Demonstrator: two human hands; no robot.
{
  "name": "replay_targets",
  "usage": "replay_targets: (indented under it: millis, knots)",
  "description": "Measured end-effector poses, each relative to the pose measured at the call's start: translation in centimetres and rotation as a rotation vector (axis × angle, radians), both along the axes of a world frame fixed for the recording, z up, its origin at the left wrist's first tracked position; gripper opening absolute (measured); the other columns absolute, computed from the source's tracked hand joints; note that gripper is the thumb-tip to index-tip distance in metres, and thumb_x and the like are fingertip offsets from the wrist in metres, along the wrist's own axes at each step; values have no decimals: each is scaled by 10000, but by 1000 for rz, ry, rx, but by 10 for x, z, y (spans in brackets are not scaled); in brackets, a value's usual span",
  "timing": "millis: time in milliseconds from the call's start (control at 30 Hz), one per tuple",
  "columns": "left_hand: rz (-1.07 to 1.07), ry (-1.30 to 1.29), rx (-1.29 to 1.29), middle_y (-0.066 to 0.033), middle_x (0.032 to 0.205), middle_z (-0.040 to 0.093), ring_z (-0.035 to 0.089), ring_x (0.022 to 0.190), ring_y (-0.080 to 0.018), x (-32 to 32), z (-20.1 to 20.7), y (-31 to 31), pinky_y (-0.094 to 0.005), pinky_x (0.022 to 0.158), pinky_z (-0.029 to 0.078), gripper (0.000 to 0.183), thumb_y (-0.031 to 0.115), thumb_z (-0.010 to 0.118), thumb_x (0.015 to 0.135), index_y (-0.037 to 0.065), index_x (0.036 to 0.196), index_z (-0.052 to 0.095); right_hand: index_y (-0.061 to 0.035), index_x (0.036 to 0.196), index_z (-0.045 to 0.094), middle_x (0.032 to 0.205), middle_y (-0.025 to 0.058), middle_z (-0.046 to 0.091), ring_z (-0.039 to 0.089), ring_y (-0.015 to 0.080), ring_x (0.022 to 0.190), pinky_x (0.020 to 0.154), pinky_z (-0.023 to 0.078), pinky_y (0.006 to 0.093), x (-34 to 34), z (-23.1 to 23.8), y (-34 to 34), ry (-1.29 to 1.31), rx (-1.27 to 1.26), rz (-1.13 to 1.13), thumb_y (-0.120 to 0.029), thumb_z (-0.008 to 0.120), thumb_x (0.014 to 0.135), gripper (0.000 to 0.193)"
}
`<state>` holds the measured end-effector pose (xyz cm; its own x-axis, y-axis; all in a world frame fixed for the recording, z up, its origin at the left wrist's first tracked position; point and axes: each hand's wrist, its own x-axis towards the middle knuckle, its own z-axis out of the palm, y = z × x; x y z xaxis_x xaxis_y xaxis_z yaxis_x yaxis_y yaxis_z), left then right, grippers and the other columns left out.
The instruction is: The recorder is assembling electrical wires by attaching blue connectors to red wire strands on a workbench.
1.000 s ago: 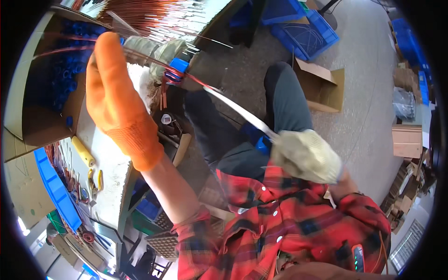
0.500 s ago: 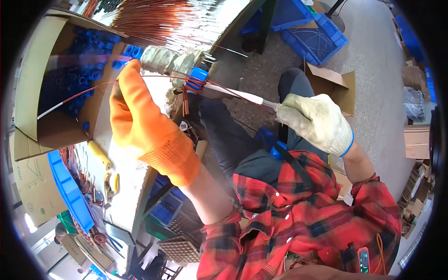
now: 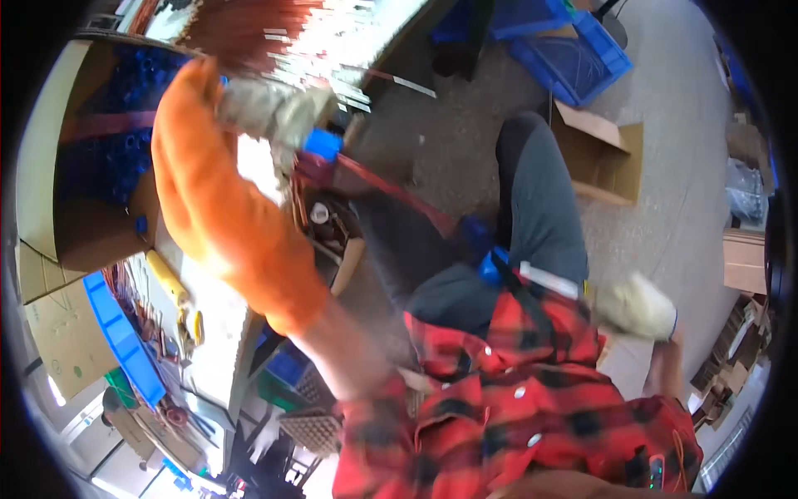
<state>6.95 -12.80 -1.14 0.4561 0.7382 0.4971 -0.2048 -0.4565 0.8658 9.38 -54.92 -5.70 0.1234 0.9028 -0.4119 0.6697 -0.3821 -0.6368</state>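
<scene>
My left hand [image 3: 208, 183], in an orange glove, is raised at the bench edge with its fingers closed. A blurred reddish wire [image 3: 108, 125] runs to it across the open carton. Beside it stands a fixture wrapped in grey cloth [image 3: 266, 108], with a blue plastic piece [image 3: 322, 144] at its end. From that piece a blurred bundle of red wire [image 3: 391, 187] slants down to the right. My right hand [image 3: 636, 306], in a white knitted glove, is low by my right thigh and smeared by motion. A white-sleeved rod [image 3: 549, 280] sticks out from it toward my lap.
A carton [image 3: 37, 158] of blue plastic parts stands at the left. Many red wires [image 3: 249, 33] lie on the bench behind. Yellow-handled pliers [image 3: 196, 326] and a yellow tube [image 3: 166, 279] lie nearer. Blue crates [image 3: 573, 62] and an open cardboard box [image 3: 598, 158] are on the floor.
My right hand has drawn the white-sleeved rod away from the blue piece, down and right to my thigh. My left hand has shifted up and left, and the wire now hangs differently.
</scene>
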Motion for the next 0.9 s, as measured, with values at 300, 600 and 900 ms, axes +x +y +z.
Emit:
replay_targets:
  millis: [300, 600, 900]
  knots:
    - [151, 173, -161, -40, 1272, 758, 656, 964, -122, 14, -2, -10, -263, 865, 525, 395, 267, 582, 1181, -20, 1389, 755, -58, 1165, 768, 928, 177, 742, 755, 394, 853, 740, 596, 472, 39, 46, 189, -211, 532, -487, -355, 657, 1130, 319]
    - [-310, 675, 1609, -135, 1170, 719, 703, 1209, -341, -23, 41, -51, -451, 1107, 552, 250, 143, 764, 978, 62, 1215, 756, -35, 862, 755, 696, 29, 660, 640, 168, 580, 580, 546, 360, 63, -1, -23, 587, -287, -785, -190, 665, 1045, 256]
    - [-322, 325, 251, 6, 828, 796, 601, 710, -35, 35, 46, 44, -237, 652, 469, 284, 251, 722, 1134, 5, 1209, 843, -4, 1122, 760, 830, 150, 763, 753, 329, 698, 693, 598, 426, 53, 12, 126, 510, 139, -619, -326, 702, 1121, 327]
